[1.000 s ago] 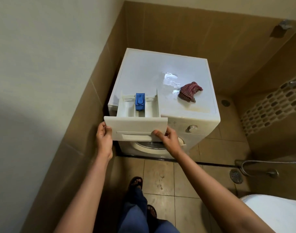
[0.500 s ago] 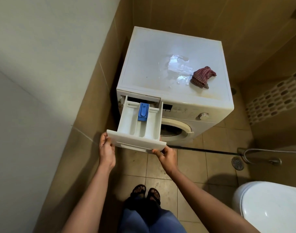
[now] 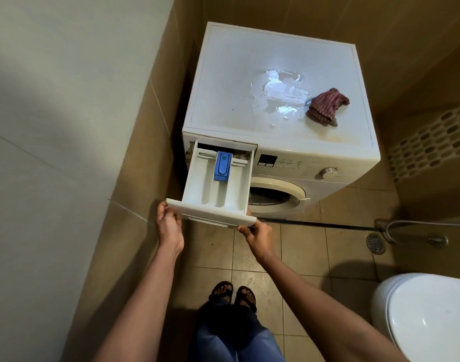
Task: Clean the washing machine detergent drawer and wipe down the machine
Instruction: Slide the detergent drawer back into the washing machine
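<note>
A white front-loading washing machine [image 3: 276,74] stands in the corner against the tiled wall. Its white detergent drawer [image 3: 197,186] is pulled far out at the top left of the front panel, with a blue insert [image 3: 223,165] in its middle compartment. My left hand [image 3: 169,226] grips the left end of the drawer's front panel. My right hand [image 3: 257,235] grips its right end from below. A crumpled red striped cloth [image 3: 327,105] lies on the machine's top, beside a wet patch [image 3: 281,92].
A white toilet [image 3: 427,317] sits at the lower right. A floor drain [image 3: 375,243] and a metal hose [image 3: 411,231] lie on the tiled floor to the right. The wall is close on the left. My sandalled feet [image 3: 233,293] stand below the drawer.
The drawer has slid further out of the machine with both hands on its front. My view has backed away, so the machine's front panel and door now show.
</note>
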A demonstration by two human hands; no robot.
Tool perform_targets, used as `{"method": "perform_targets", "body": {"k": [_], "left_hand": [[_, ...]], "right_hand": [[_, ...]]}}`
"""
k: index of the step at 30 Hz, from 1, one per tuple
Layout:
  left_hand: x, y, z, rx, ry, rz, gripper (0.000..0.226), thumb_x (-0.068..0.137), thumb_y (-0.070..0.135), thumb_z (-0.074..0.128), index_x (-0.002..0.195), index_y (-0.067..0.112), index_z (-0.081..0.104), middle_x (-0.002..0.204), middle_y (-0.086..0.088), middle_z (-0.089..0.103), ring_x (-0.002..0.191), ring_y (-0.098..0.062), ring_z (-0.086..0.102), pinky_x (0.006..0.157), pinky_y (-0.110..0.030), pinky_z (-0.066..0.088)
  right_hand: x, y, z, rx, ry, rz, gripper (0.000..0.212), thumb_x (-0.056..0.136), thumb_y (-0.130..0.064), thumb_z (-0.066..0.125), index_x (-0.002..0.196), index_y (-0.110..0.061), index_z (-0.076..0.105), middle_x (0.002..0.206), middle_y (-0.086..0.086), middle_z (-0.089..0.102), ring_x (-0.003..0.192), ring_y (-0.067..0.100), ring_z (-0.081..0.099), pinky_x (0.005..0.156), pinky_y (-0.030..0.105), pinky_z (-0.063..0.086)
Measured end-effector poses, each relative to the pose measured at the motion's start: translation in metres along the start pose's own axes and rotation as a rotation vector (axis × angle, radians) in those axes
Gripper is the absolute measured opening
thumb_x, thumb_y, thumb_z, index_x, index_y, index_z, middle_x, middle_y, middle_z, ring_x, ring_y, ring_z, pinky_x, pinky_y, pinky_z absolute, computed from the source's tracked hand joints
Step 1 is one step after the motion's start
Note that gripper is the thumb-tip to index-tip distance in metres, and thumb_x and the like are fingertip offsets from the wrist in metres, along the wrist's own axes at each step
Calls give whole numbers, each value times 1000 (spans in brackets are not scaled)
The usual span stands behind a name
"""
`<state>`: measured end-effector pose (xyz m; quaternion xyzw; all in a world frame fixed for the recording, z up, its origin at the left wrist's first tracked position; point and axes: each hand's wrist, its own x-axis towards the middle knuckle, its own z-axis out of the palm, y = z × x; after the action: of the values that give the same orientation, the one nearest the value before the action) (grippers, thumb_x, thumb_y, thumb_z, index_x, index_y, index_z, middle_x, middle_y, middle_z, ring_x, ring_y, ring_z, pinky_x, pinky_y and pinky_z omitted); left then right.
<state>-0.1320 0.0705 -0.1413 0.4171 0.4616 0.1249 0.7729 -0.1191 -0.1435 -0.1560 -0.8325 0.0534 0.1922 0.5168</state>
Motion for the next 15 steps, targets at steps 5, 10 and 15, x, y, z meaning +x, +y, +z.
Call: {"method": "perform_targets", "body": {"k": [5, 10, 15], "left_hand": [[5, -3, -3, 7, 22, -3, 25, 101, 1, 36, 114, 17, 50, 101, 3, 59, 97, -7, 56, 99, -26, 43], [12, 1, 3, -6, 22, -6, 28, 101, 1, 33, 111, 20, 51, 102, 2, 57, 106, -13, 50, 100, -27, 40], [16, -3, 7, -63, 38, -23, 31, 101, 0, 35, 100, 22, 55, 100, 4, 59, 100, -9, 54, 105, -30, 40]], "right_hand": [[0, 5, 9, 6, 18, 33, 33, 85, -11, 69, 118, -8, 64, 105, 1, 69, 95, 7, 63, 88, 25, 53], [15, -1, 11, -1, 24, 39, 35, 86, -9, 68, 121, -6, 62, 107, 5, 69, 98, 10, 63, 91, 30, 53], [23, 1, 9, -20, 16, 21, 36, 86, -6, 67, 121, -6, 62, 107, 3, 69, 99, 10, 62, 92, 29, 52]]}}
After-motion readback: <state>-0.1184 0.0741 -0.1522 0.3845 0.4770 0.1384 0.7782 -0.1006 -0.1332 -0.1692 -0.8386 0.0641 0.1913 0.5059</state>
